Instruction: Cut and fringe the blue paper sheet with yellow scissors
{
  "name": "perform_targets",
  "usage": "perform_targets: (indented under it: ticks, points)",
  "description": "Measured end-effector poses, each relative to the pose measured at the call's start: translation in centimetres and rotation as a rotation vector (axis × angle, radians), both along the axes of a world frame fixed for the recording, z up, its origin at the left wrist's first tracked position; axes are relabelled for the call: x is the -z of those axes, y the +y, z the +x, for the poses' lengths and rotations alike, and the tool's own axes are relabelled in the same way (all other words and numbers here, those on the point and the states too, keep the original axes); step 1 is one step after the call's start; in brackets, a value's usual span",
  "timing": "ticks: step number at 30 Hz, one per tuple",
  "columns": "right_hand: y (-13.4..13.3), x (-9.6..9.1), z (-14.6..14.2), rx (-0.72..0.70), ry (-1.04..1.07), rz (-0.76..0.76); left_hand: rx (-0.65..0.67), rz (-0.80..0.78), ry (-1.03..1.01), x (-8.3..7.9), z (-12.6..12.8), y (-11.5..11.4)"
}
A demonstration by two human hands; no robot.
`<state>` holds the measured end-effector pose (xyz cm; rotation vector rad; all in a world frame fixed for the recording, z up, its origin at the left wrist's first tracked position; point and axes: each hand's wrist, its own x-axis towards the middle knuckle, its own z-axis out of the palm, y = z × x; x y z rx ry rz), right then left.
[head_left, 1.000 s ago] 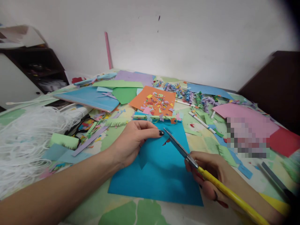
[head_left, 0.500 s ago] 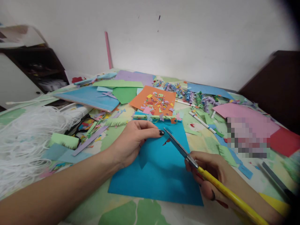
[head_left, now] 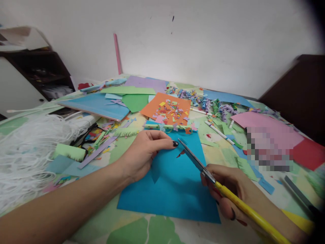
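Because the scissors [head_left: 230, 195] point straight at the pinched fingertips of the left hand [head_left: 144, 154], the step in hand seems to be snipping a small paper piece. The left fingers are pressed together, apparently grasping a small blue piece [head_left: 184, 140] at the centre of the frame, though its colour blends with the blue sheet [head_left: 172, 203] below and its outline is hard to make out. The right hand [head_left: 225, 183], at lower right, grasps the scissors by their yellow handle, the blades nearly together and their tips just beside the left thumb. The next move would call for a steady pinch, blades set squarely on the paper, and care to keep the thumb clear of the cutting line. The blue sheet lies on the cloth-covered counter [head_left: 127, 232], reaching from the middle to the bottom of the frame; tiny cut shapes lie beyond it on an orange sheet [head_left: 148, 110]. No brand or writing can be read: the white markers [head_left: 217, 131] at centre right show no legible lettering, and the object [head_left: 270, 149] at the right is pixelated.
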<state>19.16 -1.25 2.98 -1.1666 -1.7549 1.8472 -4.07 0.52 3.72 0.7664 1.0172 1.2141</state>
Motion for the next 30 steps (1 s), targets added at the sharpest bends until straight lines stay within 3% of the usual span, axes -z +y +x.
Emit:
perform_targets:
  ticks: [30]
  points:
    - [0.11,0.01,-0.34,0.027,-0.099,0.155,0.014,-0.001,-0.018,-0.24,0.06,-0.09]
